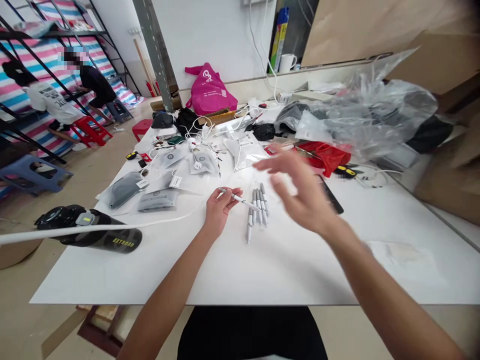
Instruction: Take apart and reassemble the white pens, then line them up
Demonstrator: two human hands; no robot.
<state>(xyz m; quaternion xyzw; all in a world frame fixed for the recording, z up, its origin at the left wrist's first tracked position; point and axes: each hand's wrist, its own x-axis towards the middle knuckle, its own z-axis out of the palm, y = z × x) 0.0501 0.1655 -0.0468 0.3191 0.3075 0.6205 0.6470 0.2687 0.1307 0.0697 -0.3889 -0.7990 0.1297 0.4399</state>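
My left hand point(221, 210) pinches a white and grey pen point(240, 199), tilted above the white table point(262, 275). Just right of it several similar pens point(259, 205) lie side by side on the tabletop, and one of them point(249, 227) sits a little nearer to me. Raised over the right side of that row is my right hand point(296, 190), blurred, with its fingers apart and nothing visible in them. Behind this hand a dark flat object point(332, 197), partly covered, rests on the table.
A black bottle point(93, 230) lies at the left, crossed by a white cable point(75, 231). Grey packets point(157, 199) and tangled cables fill the back left, near a pink bag point(210, 90). Clear plastic bags point(360, 115) are heaped at the back right. Two people sit far left.
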